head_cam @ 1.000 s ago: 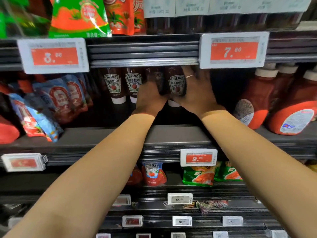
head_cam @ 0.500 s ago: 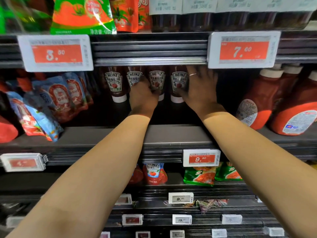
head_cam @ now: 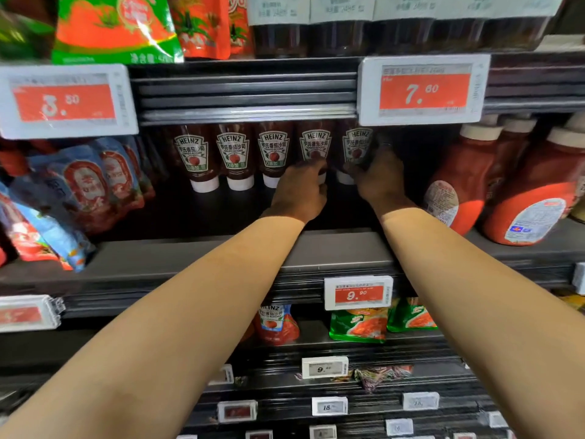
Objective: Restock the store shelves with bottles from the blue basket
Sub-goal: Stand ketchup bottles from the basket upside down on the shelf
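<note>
The left hand (head_cam: 300,190) and right hand (head_cam: 376,177) each grip a ketchup bottle (head_cam: 356,147); they should be lined up label-forward on the shelf (head_cam: 190,258).

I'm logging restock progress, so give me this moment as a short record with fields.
shelf: middle shelf
row: five ketchup bottles, caps down, labels forward
left hand: grips the fourth bottle low down
right hand: grips the fifth bottle at the row's right end
right of the row: large red jugs
basket: not in view
</note>
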Demonstrator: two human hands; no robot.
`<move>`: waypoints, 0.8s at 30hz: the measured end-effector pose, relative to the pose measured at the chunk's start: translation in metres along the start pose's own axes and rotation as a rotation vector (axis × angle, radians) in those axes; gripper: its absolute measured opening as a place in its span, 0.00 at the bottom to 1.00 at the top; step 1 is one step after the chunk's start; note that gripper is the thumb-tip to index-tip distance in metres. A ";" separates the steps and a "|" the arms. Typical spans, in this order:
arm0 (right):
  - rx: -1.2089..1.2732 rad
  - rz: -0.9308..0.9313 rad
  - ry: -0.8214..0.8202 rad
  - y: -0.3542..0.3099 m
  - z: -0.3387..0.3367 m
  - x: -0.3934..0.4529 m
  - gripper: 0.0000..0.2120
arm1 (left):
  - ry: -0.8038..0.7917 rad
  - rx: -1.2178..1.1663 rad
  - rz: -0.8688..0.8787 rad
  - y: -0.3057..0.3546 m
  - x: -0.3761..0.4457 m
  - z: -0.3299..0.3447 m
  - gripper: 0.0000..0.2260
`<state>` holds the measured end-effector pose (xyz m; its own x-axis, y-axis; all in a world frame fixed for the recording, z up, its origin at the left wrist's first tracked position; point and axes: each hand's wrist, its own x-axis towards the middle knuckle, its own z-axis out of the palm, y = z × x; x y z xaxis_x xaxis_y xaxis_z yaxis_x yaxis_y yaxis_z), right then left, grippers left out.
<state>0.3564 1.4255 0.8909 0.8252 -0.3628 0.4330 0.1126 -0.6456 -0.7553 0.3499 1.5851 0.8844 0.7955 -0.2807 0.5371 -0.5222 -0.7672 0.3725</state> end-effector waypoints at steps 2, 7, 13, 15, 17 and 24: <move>0.000 -0.016 -0.009 0.000 0.003 0.002 0.32 | -0.004 -0.018 0.003 -0.003 0.002 0.003 0.14; -0.015 -0.046 -0.002 0.002 0.006 0.003 0.33 | -0.012 -0.071 -0.078 -0.004 0.003 -0.003 0.12; 0.112 0.001 -0.010 -0.003 0.007 -0.008 0.39 | 0.619 -0.140 -0.529 -0.030 -0.007 -0.049 0.21; 0.123 0.015 -0.014 -0.004 0.007 -0.010 0.39 | 0.659 -0.132 -0.723 -0.044 -0.009 -0.064 0.40; 0.101 0.030 -0.021 -0.003 0.006 -0.011 0.37 | 0.555 -0.187 -0.848 -0.059 -0.012 -0.073 0.52; 0.061 0.033 -0.021 0.002 0.010 -0.007 0.33 | 0.441 -0.359 -0.862 -0.089 -0.017 -0.065 0.59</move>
<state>0.3566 1.4333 0.8820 0.8405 -0.3684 0.3973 0.1180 -0.5911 -0.7979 0.3627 1.6954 0.8917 0.7974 0.5749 0.1834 0.0535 -0.3701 0.9274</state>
